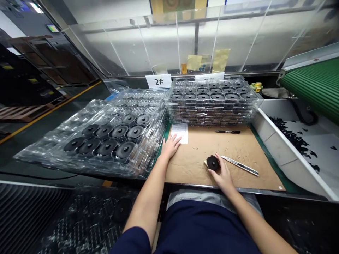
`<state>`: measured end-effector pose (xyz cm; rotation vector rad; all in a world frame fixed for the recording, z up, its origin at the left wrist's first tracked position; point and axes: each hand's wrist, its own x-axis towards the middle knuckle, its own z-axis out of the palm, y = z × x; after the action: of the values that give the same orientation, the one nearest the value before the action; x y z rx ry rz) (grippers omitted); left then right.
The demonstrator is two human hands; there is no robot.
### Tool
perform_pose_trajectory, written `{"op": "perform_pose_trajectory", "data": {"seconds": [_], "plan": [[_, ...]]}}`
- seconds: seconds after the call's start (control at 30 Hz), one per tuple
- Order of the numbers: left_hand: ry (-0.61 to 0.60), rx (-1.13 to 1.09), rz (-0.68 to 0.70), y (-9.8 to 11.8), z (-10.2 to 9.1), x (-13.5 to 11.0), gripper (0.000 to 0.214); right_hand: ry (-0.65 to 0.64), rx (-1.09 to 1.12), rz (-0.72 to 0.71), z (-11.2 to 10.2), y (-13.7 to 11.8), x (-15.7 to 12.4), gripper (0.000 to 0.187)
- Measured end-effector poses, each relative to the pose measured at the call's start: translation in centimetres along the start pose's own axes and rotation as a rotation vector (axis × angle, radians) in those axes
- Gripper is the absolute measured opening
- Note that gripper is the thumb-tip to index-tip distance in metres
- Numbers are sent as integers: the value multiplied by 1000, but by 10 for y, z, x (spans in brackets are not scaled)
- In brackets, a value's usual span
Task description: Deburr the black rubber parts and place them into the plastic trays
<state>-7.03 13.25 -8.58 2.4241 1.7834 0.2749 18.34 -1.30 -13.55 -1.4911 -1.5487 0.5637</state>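
Observation:
My right hand (223,173) lies on the brown cardboard mat (238,155) with its fingers closed round a black round disc part (212,162) that sits on the mat. Just right of that hand lies a thin metal blade tool (239,165). My left hand (171,145) lies flat on the mat with fingers stretched out, touching the edge of a white paper slip (179,132) and close beside a stack of clear plastic trays (79,155) that hold several black discs (119,131).
A second stack of filled clear trays (213,106) stands at the back of the mat, under a "2#" label (158,81). A black pen (227,132) lies before it. A white bin (291,155) with black scraps and a green conveyor (315,84) are on the right.

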Motion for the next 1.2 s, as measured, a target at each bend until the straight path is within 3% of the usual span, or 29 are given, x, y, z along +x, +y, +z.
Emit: {"op": "perform_pose_trajectory", "data": {"seconds": [0.3,0.53,0.67,0.83,0.87,0.97,1.07,1.2], "plan": [[-6,-42,17,-6,3,3,38,-33,-30,2,-4,-6,2,62],[12,-198,10,-7,2,7,36,-75,-12,68,-6,-13,5,63],[41,-355,58,23,-15,-15,40,-98,37,143,-16,-34,8,66],[-40,-635,288,84,-31,-83,63,-246,225,238,-23,-70,11,67],[-44,-796,278,93,-30,-95,64,-282,269,250,-21,-77,10,66],[0,-1123,101,110,-24,-120,55,-364,361,277,-17,-96,8,66],[13,-1395,-154,114,-24,-127,50,-436,363,231,-23,-106,12,76],[-119,-1932,-464,109,-38,-122,63,-456,56,171,-40,-86,29,59]]}}
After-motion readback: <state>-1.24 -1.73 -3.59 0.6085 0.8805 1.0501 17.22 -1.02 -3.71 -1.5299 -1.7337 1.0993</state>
